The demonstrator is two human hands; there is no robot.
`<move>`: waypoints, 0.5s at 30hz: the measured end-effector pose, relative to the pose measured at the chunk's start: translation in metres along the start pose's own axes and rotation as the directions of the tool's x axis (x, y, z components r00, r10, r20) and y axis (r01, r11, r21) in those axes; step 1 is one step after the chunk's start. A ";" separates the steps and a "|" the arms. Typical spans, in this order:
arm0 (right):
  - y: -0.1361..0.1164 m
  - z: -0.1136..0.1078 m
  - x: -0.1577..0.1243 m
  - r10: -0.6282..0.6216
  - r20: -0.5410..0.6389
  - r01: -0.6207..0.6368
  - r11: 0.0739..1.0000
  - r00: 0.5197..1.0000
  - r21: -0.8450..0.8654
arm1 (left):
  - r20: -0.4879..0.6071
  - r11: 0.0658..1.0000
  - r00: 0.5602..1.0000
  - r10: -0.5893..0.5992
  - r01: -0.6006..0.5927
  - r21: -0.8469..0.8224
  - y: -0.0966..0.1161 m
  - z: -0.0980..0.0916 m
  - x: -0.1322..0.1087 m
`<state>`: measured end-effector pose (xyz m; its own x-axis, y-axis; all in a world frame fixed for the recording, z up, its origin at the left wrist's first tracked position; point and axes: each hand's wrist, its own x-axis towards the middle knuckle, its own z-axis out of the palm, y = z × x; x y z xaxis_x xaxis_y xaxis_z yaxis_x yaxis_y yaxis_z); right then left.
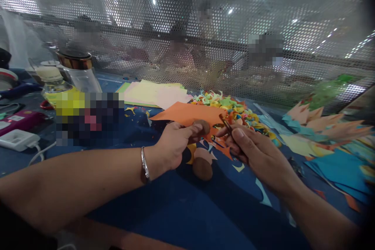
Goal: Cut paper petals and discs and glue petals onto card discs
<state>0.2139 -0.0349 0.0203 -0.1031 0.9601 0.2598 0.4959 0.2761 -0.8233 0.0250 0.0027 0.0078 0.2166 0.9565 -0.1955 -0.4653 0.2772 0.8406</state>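
Head cam, fwd/down, close abv tbl (175, 207)

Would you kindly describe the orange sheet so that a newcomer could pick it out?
Over the blue work surface, find the person's left hand, with a silver bracelet at its wrist. The orange sheet is in that hand, one pointed corner towards the picture's left. Its broad, solid orange sets it apart from the pale paper stack behind it and the small, multicoloured scraps beside it.

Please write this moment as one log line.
left hand: holds orange paper, brown oval piece | right hand: holds thin brown tool | table: second oval piece, paper scraps
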 end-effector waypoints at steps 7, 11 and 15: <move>0.004 0.006 0.001 0.085 0.075 -0.083 0.996 0.993 -0.032 | 0.038 0.997 0.998 0.056 -0.054 -0.048 0.004 -0.001 0.000; 0.011 0.010 0.001 0.154 0.066 -0.158 0.985 0.986 0.069 | 0.035 0.995 0.996 0.085 -0.083 -0.063 0.006 -0.001 0.000; 0.012 0.014 0.001 0.182 0.060 -0.189 0.971 0.981 0.149 | 0.063 0.992 0.997 0.054 -0.047 -0.114 0.004 0.003 -0.006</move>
<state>0.2076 -0.0303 0.0038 -0.0630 0.9952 0.0750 0.3724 0.0931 -0.9234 0.0246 -0.0017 0.0142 0.2450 0.9624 -0.1172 -0.5698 0.2407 0.7857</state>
